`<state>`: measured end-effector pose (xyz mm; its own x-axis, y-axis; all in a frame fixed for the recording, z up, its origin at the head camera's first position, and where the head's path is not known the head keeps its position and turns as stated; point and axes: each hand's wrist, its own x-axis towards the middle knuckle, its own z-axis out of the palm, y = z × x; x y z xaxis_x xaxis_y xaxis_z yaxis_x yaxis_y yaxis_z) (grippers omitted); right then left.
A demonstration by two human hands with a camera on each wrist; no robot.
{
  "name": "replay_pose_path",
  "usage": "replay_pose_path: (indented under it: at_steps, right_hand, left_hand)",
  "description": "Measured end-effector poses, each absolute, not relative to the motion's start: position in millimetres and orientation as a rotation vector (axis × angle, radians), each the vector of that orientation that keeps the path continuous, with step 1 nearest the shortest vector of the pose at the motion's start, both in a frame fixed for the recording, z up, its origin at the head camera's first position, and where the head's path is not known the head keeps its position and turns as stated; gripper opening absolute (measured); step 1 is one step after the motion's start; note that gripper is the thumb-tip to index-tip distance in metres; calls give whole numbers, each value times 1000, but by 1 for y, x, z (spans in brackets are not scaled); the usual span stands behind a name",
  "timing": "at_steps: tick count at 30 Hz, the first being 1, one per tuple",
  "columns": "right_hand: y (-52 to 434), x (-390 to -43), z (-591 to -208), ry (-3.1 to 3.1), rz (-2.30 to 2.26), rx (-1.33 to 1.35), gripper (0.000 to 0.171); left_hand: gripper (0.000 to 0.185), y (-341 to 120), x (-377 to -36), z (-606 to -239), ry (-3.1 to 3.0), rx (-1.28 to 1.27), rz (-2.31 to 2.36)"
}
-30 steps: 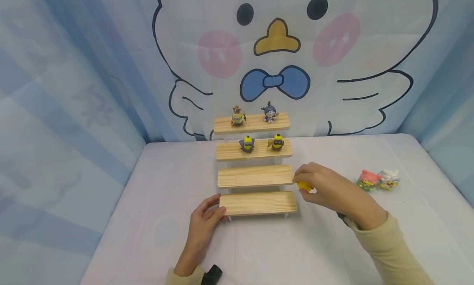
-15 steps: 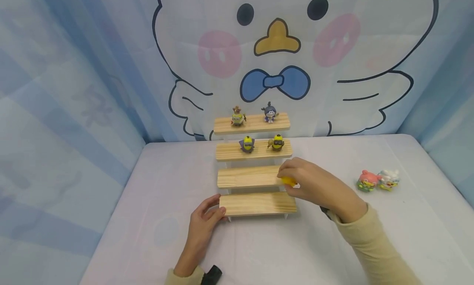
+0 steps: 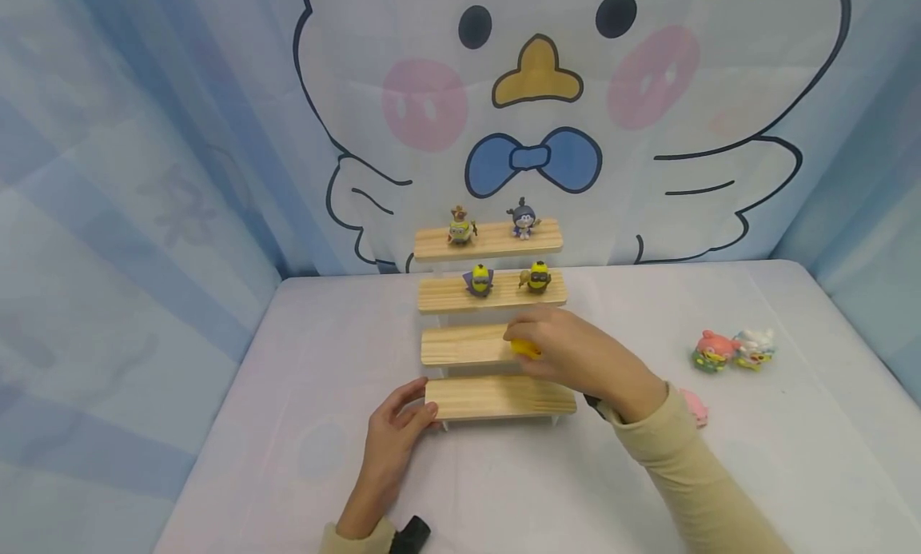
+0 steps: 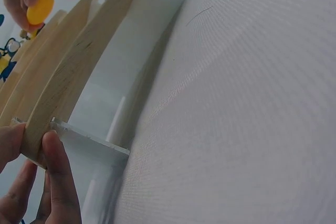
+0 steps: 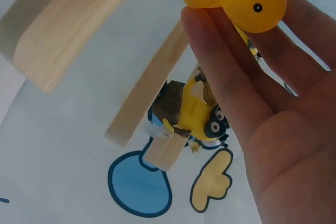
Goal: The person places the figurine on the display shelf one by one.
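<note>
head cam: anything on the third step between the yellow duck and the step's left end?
No. In the head view the third step is bare wood from its left end to the yellow duck, which the right hand holds.

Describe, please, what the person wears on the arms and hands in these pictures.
Both hands are bare, with no gloves or rings showing. The right hand comes out of a long, pale cream sleeve that reaches the wrist. The left hand has a cuff of the same cream cloth at the wrist, and beside it sits a small black device, seemingly strapped there. A dark strap edge shows at the right wrist too.
</note>
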<state>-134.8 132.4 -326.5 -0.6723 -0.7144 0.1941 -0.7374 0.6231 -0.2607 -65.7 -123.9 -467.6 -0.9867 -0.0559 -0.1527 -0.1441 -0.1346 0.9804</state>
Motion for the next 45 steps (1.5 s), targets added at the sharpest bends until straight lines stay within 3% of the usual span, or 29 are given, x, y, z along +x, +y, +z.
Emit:
replay_pose_path:
  at_steps: [45]
  right_hand:
    - [84, -153, -348, -2844, 440, 1149, 9]
  left_hand:
    - [53, -124, -66, -468, 2004, -240, 2314]
